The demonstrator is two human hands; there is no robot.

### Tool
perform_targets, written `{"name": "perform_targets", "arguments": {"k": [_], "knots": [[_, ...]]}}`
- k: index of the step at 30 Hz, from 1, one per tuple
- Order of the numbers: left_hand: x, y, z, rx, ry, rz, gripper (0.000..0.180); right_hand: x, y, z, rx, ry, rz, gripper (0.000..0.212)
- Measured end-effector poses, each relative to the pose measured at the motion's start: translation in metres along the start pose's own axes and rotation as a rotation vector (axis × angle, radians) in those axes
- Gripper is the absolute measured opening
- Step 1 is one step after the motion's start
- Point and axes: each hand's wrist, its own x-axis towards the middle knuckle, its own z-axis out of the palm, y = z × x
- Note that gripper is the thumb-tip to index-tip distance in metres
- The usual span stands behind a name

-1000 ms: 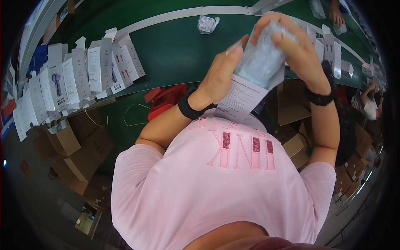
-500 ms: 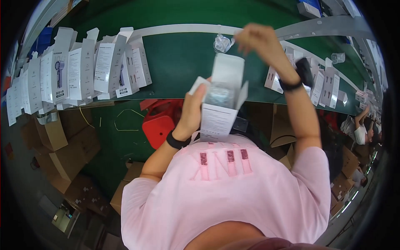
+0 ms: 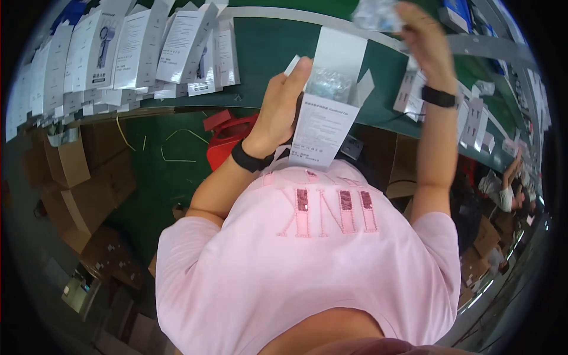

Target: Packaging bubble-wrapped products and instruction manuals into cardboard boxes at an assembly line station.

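Observation:
My left hand is closed round the side of an upright white carton in front of my chest. Its lid flap stands up and a side flap sticks out to the right. Inside the carton's mouth lies something wrapped in clear bubble-like plastic; what it contains cannot be made out. Farther off, over the bench's far side, my right hand, slightly blurred, grips a crumpled clear plastic packet at its edge.
A row of similar white cartons stands on the green bench at left. More cartons stand at right, under my right forearm. Below the bench are a red stool and brown cardboard boxes. Another person sits at far right.
My right hand has taken hold of the plastic packet and moved it away to the right from its spot beyond the carton. The left hand still holds the carton. The whole view has shifted.

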Motion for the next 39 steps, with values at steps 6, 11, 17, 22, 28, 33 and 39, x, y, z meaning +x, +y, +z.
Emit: {"name": "perform_targets", "arguments": {"k": [6,11,17,22,28,33,39], "knots": [[0.016,0.005,0.042,0.095,-0.163,-0.006,0.063,-0.087,-0.115,0.074,-0.767,-0.348,-0.026,0.01],[0.029,-0.005,0.046,0.156,-0.272,-0.121,0.058,-0.096,-0.133,0.079,-0.938,-0.498,0.235,0.007],[0.04,-0.013,0.062,0.092,-0.45,-0.082,0.063,-0.111,-0.117,0.048,-0.664,-0.414,0.35,0.013],[0.049,-0.022,0.07,0.171,-0.578,-0.229,0.065,-0.131,-0.085,0.043,-0.982,-0.616,0.236,0.015],[0.059,-0.035,0.073,0.051,-0.844,-0.119,0.088,-0.136,-0.052,-0.011,-0.139,-0.797,0.783,0.026],[0.07,-0.03,0.049,-0.038,-0.69,0.012,0.097,-0.177,-0.11,-0.019,-0.906,0.293,-0.089,0.052],[0.075,-0.029,0.057,0.267,-0.841,0.235,0.055,-0.181,0.018,0.014,0.431,0.188,0.332,0.066]]}}
